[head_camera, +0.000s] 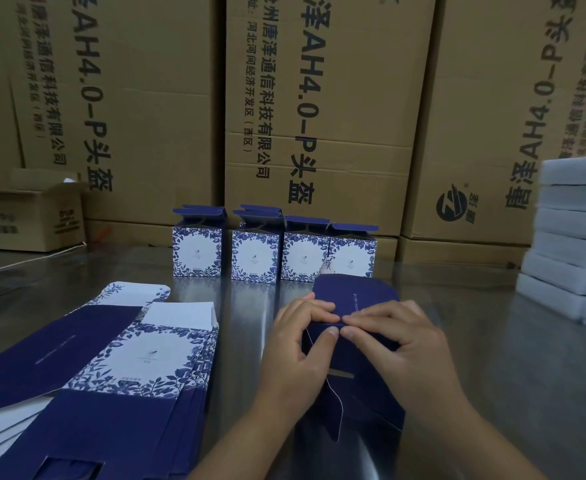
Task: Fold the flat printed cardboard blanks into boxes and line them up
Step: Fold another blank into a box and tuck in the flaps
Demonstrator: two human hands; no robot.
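Both hands, left hand (295, 348) and right hand (393, 344), pinch the dark-blue cardboard box blank (357, 368) mid-desk, fingers curled on its fold; four blue-and-white floral boxes (255, 259) line the desk's far edge.

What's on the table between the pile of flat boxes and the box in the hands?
Nothing. In the head view, only bare shiny table shows between the flat pile and the held box.

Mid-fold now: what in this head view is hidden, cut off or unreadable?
Head view:
- half-folded box: fold line under left hand and right hand hidden by fingers.
- flat blanks: cut by left and bottom edges; count unknown.
- finished boxes: rear ones hidden by front row; logo text too small.
- white stack: blurred, cut by right edge.
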